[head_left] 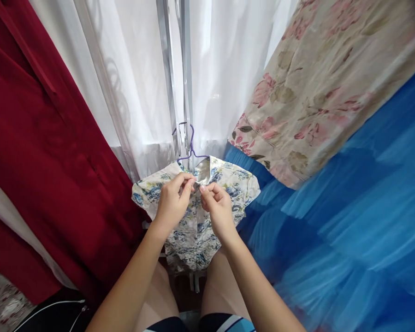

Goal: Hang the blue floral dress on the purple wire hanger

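A small floral shirt [228, 184], white with blue and green flowers, hangs on a purple wire hanger [191, 146] from a metal rack pole [186, 69]. My left hand [173, 203] pinches the left side of the shirt's collar opening. My right hand [217, 207] pinches the right side of it, and the fingertips of both hands almost meet at the neckline. Both hands are closed on the fabric. The shirt's lower front falls behind my forearms.
A dark red garment [38, 152] hangs at the left. White sheer curtains [131, 78] cover the window behind the rack. A beige garment with pink flowers [318, 78] and a blue pleated fabric [349, 230] hang at the right. My knees show below.
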`<control>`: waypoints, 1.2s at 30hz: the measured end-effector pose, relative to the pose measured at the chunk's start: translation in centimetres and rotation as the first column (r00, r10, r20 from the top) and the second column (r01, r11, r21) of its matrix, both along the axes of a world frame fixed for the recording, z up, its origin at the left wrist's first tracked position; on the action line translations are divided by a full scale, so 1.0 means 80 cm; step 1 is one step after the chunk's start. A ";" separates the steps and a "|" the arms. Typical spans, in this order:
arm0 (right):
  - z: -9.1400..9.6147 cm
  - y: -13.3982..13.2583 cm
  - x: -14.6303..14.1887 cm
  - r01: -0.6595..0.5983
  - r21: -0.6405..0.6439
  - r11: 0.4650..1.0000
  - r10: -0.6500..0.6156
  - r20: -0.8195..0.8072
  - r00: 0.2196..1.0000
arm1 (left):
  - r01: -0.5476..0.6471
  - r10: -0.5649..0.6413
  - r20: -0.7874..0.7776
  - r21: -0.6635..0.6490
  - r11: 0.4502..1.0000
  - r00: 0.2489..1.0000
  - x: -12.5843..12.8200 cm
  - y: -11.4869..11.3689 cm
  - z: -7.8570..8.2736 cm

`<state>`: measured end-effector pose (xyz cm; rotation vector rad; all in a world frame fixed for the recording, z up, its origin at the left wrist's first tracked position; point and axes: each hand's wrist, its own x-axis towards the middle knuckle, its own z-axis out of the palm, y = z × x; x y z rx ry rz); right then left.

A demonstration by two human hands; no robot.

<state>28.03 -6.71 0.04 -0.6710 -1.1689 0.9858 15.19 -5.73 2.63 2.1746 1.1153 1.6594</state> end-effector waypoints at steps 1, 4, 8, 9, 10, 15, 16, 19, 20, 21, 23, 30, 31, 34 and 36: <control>0.002 -0.002 0.002 -0.007 0.013 1.000 0.007 0.006 1.000 | 0.029 -0.029 -0.031 -0.025 0.999 0.999 -0.002 0.001 0.001; 0.007 -0.004 0.004 0.011 0.068 0.998 -0.015 0.048 0.999 | 0.047 -0.046 -0.052 0.016 0.999 0.998 0.001 -0.006 0.002; -0.005 0.004 -0.001 0.078 0.069 0.995 -0.082 0.071 0.994 | -0.044 0.027 0.152 0.106 0.993 0.988 0.014 -0.020 0.011; -0.011 0.007 -0.002 0.089 0.054 0.995 -0.094 0.083 0.992 | -0.081 0.055 0.229 0.108 0.991 0.972 0.012 -0.021 0.015; -0.019 0.008 -0.001 0.095 0.034 0.995 -0.098 0.100 0.990 | -0.121 0.085 0.303 0.104 0.987 0.949 0.005 -0.019 0.019; -0.050 -0.008 0.012 0.110 -0.008 0.994 -0.107 0.199 0.974 | -0.273 0.197 0.661 0.013 0.962 0.724 -0.085 0.024 0.014; -0.054 -0.015 0.014 0.126 -0.003 0.992 -0.122 0.215 0.969 | -0.284 0.226 0.745 -0.051 0.957 0.627 -0.108 0.035 0.004; -0.069 -0.033 0.013 0.153 -0.030 0.988 -0.143 0.230 0.963 | -0.214 0.329 0.868 -0.265 0.940 0.372 -0.155 0.056 -0.040; -0.075 -0.038 0.013 0.155 -0.050 0.987 -0.141 0.218 0.966 | -0.173 0.369 0.866 -0.329 0.929 0.338 -0.161 0.058 -0.059; -0.083 -0.041 0.015 0.161 -0.070 0.984 -0.144 0.198 0.969 | -0.138 0.407 0.851 -0.383 0.913 0.332 -0.162 0.059 -0.078; -0.103 -0.045 0.024 0.190 -0.110 0.976 -0.173 0.149 0.974 | -0.111 0.451 0.813 -0.443 0.890 0.369 -0.148 0.056 -0.116; -0.204 -0.038 0.107 0.502 -0.337 0.797 -0.533 0.000 0.846 | 0.041 0.291 0.689 -0.421 0.906 0.664 -0.029 0.025 -0.187; -0.218 -0.038 0.116 0.520 -0.357 0.776 -0.548 0.025 0.836 | 0.092 0.220 0.653 -0.408 0.909 0.725 -0.011 0.018 -0.185; -0.253 -0.039 0.131 0.550 -0.396 0.736 -0.540 0.148 0.829 | 0.204 0.029 0.526 -0.379 0.902 0.850 0.030 -0.008 -0.167; -0.264 -0.039 0.130 0.584 -0.398 0.707 -0.551 0.207 0.808 | 0.236 -0.039 0.481 -0.357 0.904 0.876 0.045 -0.026 -0.155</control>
